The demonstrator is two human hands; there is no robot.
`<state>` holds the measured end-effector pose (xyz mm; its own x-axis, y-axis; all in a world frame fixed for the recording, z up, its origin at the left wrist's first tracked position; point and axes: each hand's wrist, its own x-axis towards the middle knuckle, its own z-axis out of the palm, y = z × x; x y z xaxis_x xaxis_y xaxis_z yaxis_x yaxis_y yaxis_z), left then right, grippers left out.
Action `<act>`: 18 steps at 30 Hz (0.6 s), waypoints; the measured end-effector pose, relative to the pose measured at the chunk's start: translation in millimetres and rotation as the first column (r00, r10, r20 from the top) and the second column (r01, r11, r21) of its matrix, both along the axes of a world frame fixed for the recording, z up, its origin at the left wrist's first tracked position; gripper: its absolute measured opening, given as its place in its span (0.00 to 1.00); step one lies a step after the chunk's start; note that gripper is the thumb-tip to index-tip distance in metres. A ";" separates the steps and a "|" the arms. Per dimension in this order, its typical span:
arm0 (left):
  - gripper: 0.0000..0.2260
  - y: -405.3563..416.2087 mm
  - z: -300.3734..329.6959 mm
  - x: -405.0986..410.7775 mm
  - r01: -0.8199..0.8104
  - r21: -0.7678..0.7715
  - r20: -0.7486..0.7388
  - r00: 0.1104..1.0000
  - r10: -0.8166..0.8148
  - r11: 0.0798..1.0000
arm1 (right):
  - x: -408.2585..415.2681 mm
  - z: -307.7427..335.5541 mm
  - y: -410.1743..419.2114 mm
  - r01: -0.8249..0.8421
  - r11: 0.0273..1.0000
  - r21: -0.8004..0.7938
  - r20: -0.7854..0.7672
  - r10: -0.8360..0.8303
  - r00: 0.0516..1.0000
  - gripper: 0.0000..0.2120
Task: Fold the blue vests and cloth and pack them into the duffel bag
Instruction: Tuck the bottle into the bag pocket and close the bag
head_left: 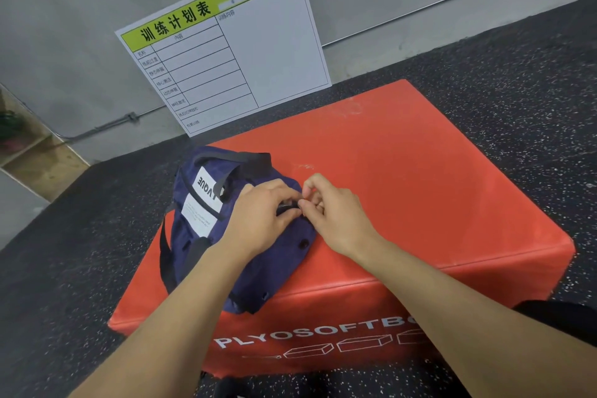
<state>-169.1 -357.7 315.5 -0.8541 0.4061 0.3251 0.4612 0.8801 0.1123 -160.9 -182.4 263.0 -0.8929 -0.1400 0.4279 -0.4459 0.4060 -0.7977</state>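
the navy duffel bag (226, 229) lies on the near left part of an orange plyo soft box (403, 191), its white label panels facing left and its black carry straps (232, 160) flopped over the top. both hands meet at the bag's right end. the left hand (258, 220) rests on the fabric with its thumb and fingers pinching a small dark piece — a zipper pull or strap end (286, 208), too small to say which. the right hand (332, 213) comes in from the other side, its fingertips pinched together on the same spot, the other fingers curled in. so both grips are narrow, closed on that one small fitting.

no blue vests or loose cloth show anywhere on the box or the speckled black floor (484, 74), and the bag looks plump, so my guess is that they are already inside and that the step in hand is closing the bag at its end. whether the zip is fully run i cannot tell — the hands cover it.

the next move probably calls for holding the fabric taut with the left hand while the right draws the pull to its stop, keeping any cloth out of the teeth.

a white training-plan board (232, 52) leans on the grey wall behind.
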 end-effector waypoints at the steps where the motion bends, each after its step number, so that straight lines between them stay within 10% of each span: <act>1: 0.05 -0.3 0.3 0.4 0.002 0.000 0.006 1.000 -0.002 1.000 | 0.0 0.5 -0.5 0.002 1.000 0.021 -0.034 -0.001 0.999 0.06; 11: 0.03 -7.7 -3.9 2.9 -0.040 0.114 0.012 0.999 0.039 0.993 | -8.6 -10.5 2.5 -0.115 0.978 -0.174 0.049 0.125 0.991 0.12; 18: 0.06 -7.0 -2.7 8.3 -0.027 0.262 0.065 0.998 0.010 0.965 | -21.5 -26.7 -7.8 -0.032 0.999 0.042 0.031 0.031 0.999 0.09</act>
